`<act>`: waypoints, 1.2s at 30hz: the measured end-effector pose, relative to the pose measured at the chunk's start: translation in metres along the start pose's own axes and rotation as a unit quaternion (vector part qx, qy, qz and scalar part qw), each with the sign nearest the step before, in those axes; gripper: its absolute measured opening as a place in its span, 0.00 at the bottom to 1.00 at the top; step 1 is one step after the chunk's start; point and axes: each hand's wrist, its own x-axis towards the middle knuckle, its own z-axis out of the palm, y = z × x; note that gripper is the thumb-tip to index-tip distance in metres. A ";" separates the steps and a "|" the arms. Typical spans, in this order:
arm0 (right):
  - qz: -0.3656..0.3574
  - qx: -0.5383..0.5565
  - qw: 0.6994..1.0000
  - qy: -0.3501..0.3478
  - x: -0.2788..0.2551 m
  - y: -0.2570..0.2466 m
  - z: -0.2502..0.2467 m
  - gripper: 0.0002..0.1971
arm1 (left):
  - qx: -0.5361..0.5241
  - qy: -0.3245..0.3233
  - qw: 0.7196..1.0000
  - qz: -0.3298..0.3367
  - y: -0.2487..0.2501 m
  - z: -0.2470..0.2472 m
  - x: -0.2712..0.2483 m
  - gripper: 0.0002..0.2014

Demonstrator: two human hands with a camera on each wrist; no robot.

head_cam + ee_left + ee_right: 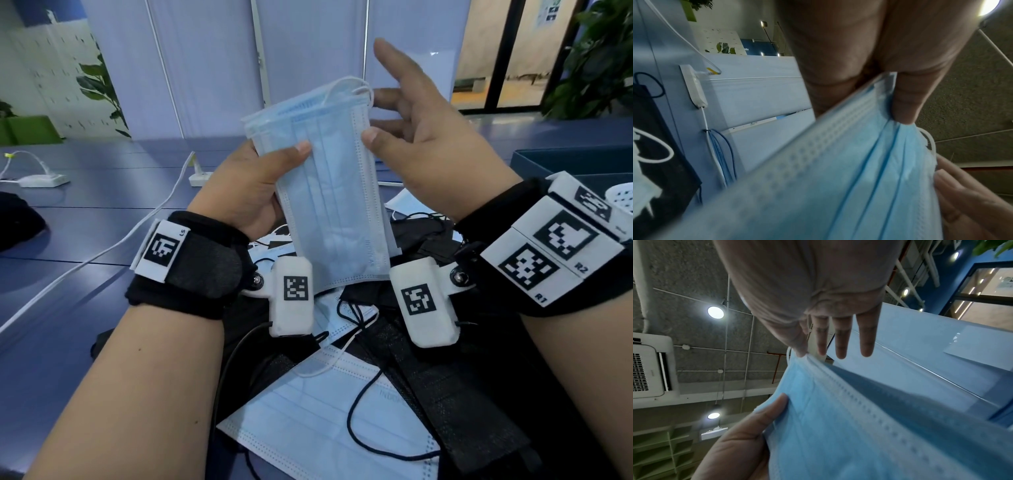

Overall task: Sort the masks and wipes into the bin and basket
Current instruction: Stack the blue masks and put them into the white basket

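Centre of the head view: a stack of blue masks (329, 178) is held upright above the table (85, 212). The left hand (250, 185) grips the stack's left edge, thumb across the front, fingers behind. The right hand (424, 137) is mostly spread; its thumb touches the stack's right edge and, in the right wrist view, thumb and forefinger pinch the top corner while the other fingers (840, 340) stand straight. Lower frame: loose blue masks (308, 421) and black masks (455, 387) lie overlapping on the table. A white perforated basket (621, 198) shows at right edge.
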 end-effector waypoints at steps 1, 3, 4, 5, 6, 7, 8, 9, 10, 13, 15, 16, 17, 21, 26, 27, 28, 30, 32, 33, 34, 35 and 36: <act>-0.013 -0.009 1.000 -0.006 -0.001 -0.003 0.000 0.31 | 0.001 0.001 1.000 0.004 0.000 0.001 0.000 0.25; -0.034 -0.035 0.999 -0.004 -0.002 -0.008 0.001 0.27 | -0.004 -0.005 1.000 0.017 0.000 0.002 0.000 0.24; -0.039 -0.040 0.998 0.004 -0.003 -0.011 0.001 0.27 | -0.010 -0.016 0.999 0.027 0.001 0.002 0.000 0.21; -0.037 -0.043 0.998 0.011 -0.005 -0.012 0.000 0.27 | -0.017 -0.026 0.999 0.036 0.003 0.002 -0.001 0.17; -0.029 -0.050 0.998 0.015 -0.006 -0.012 -0.001 0.29 | -0.024 -0.026 0.998 0.046 0.004 0.002 -0.002 0.14; -0.014 -0.064 0.998 0.012 -0.007 -0.013 -0.002 0.32 | -0.032 -0.013 0.998 0.056 0.007 0.001 -0.002 0.12; 0.007 -0.081 0.997 0.000 -0.007 -0.012 -0.004 0.35 | -0.041 0.010 0.997 0.067 0.008 0.000 -0.001 0.12; 0.032 -0.095 0.995 -0.019 -0.007 -0.010 -0.005 0.36 | -0.050 0.033 0.995 0.075 0.009 -0.002 0.000 0.11; 0.056 -0.102 0.992 -0.045 -0.005 -0.007 -0.005 0.37 | -0.057 0.056 0.994 0.079 0.010 -0.003 0.001 0.11; 0.098 -0.090 0.983 -0.129 -0.005 0.001 -0.001 0.34 | -0.072 0.092 0.990 0.074 0.010 -0.003 0.001 0.12; 0.111 -0.063 0.982 -0.141 -0.005 0.006 -0.001 0.35 | -0.074 0.100 0.989 0.077 0.011 -0.002 0.002 0.12; 0.113 -0.065 0.981 -0.143 -0.006 0.007 0.000 0.35 | -0.077 0.103 0.989 0.079 0.012 -0.001 0.001 0.13; 0.113 -0.082 0.979 -0.148 -0.006 0.008 0.000 0.36 | -0.081 0.104 0.988 0.084 0.012 -0.001 0.000 0.13; 0.112 -0.142 0.963 -0.201 -0.005 0.010 0.002 0.25 | -0.080 0.102 0.986 0.103 0.012 0.003 0.001 0.15; 0.106 -0.244 0.934 -0.238 -0.008 0.011 0.006 0.20 | -0.126 0.156 0.972 0.120 0.013 0.005 0.004 0.15; 0.106 -0.239 0.937 -0.230 -0.008 0.010 0.005 0.20 | -0.150 0.163 0.967 0.126 0.015 0.004 0.005 0.16; 0.107 -0.220 0.945 -0.218 -0.008 0.008 0.004 0.18 | -0.164 0.166 0.964 0.130 0.016 0.001 0.006 0.17; 0.098 -0.148 0.970 -0.166 -0.006 0.010 0.001 0.12 | -0.164 0.166 0.964 0.130 0.018 -0.005 0.007 0.19; 0.095 -0.048 0.992 -0.062 -0.002 0.016 0.000 0.05 | -0.161 0.157 0.969 0.102 0.015 -0.010 0.010 0.22; 0.099 0.014 0.995 0.002 0.000 0.017 -0.002 0.03 | -0.149 0.153 0.973 0.084 0.013 -0.011 0.010 0.22; 0.112 0.068 0.989 0.064 0.003 0.021 -0.005 0.04 | -0.123 0.144 0.980 0.068 0.010 -0.012 0.011 0.21; 0.128 0.114 0.978 0.116 0.007 0.024 -0.008 0.06 | -0.089 0.132 0.986 0.053 0.007 -0.011 0.010 0.17; 0.146 0.143 0.966 0.157 0.010 0.028 -0.010 0.07 | -0.055 0.120 0.991 0.035 0.004 -0.009 0.009 0.12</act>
